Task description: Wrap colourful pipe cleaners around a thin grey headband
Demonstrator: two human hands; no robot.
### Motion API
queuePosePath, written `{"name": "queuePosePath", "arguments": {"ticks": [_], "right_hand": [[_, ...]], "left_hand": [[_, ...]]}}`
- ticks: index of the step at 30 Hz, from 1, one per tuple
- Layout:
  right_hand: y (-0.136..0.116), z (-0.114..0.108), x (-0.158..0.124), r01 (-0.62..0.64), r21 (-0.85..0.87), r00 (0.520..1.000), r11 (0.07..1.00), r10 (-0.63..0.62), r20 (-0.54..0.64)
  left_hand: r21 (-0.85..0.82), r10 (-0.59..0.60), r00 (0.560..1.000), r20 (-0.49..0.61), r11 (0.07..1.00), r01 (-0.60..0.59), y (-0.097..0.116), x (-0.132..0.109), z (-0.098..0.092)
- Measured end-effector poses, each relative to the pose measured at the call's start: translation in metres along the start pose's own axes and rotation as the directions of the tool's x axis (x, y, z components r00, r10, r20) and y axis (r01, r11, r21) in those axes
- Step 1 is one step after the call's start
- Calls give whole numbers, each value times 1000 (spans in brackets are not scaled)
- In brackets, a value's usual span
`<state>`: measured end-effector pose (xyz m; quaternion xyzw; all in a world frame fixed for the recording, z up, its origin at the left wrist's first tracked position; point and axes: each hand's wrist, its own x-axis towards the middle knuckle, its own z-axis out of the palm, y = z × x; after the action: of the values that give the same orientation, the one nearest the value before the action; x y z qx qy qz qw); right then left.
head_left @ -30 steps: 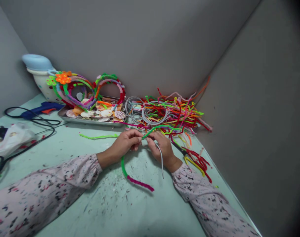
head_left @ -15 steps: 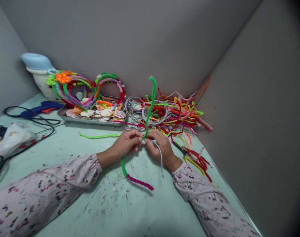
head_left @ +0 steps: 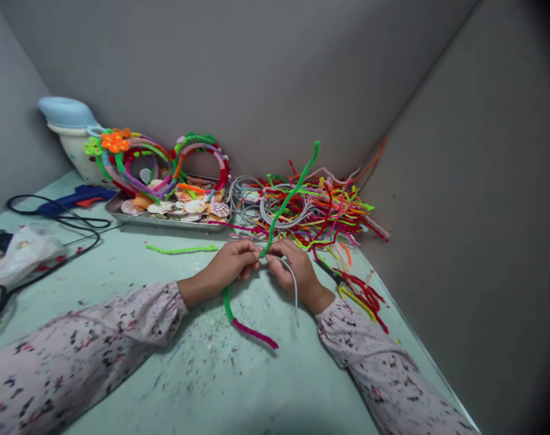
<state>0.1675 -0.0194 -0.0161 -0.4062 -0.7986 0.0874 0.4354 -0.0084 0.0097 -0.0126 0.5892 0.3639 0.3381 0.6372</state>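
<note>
My left hand (head_left: pixel 235 263) pinches a curved headband hoop, whose end below the palm is wrapped in green and then magenta chenille (head_left: pixel 255 334). On the other side, my right hand (head_left: pixel 296 269) has thumb and fingers closed on the same hoop, and its bare grey end (head_left: pixel 296 299) curves down below the palm. Between the two sets of fingertips a loose length of green pipe cleaner (head_left: pixel 286 205) rises, leaning up and to the right. The exact contact at the fingertips is partly hidden.
Behind my hands lie a pile of coloured pipe cleaners (head_left: pixel 342 202) and a metal tray (head_left: pixel 166 223) with shells and wrapped headbands (head_left: pixel 202 145). Scissors (head_left: pixel 331 273) lie at right. A blue glue gun (head_left: pixel 70 198), black cable (head_left: pixel 98 238) and light-blue-lidded container (head_left: pixel 70 112) are at left.
The free end of the green pipe cleaner has swung right and now leans over the pile. The magenta end of the hoop has shifted slightly left. Both hands are nearly still.
</note>
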Motion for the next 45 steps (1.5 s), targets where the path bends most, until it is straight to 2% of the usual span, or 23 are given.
{"name": "queuePosePath", "arguments": {"ticks": [18,28,35,45], "right_hand": [[3,1,-1,-21,21,999,1000,20,44],[8,-1,-4,91,52,993,995,-94,74],[7,0,-5,88,62,994,994,-91,58],[8,-1,-3,108,83,993,991,-112,46]], "left_hand": [[43,-27,1000,-6,999,28,1,1,0],[-3,-122,992,7,992,123,4,2,0],[-39,-119,992,50,992,121,-1,5,-3],[-26,-157,986,54,987,159,-3,8,-5]]}}
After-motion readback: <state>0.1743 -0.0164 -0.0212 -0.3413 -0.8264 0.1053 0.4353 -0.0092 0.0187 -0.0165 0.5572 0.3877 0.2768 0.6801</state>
